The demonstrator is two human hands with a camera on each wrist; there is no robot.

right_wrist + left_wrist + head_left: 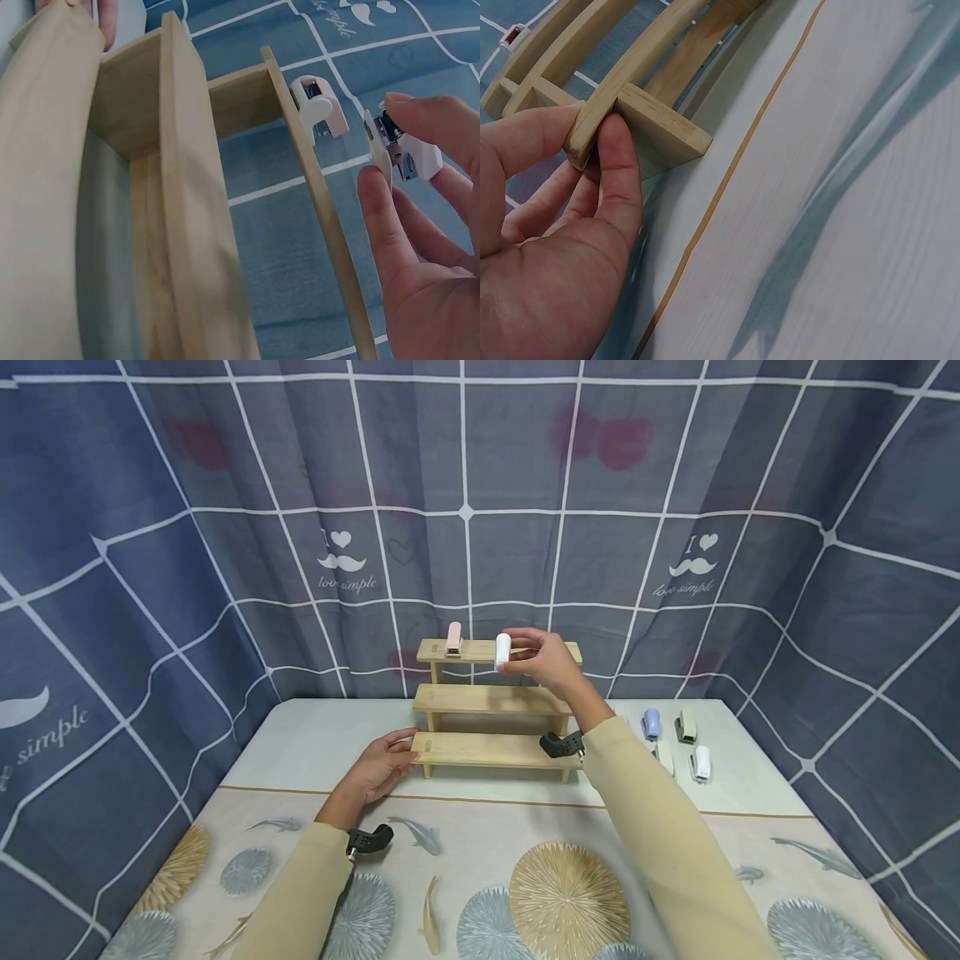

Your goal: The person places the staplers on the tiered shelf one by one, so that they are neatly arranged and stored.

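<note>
A wooden three-step display stand (491, 699) stands at the back of the table. My left hand (381, 766) pinches the left end of its lowest step, the thumb and fingers (619, 161) on either side of the plank. Between thumb and fingers my right hand (551, 658) holds a small white stapler (502, 651) at the top step; in the right wrist view this white stapler (401, 146) is apart from the plank, its metal parts showing. A pink stapler (453, 639) sits on the top step, left of the held one.
Right of the stand lie a blue stapler (651, 724), a pale green stapler (686, 727), a white stapler (701, 764) and a cream one (663, 757) partly behind my right sleeve. A checked curtain (510, 552) hangs behind the table. A patterned cloth (465, 860) covers the front.
</note>
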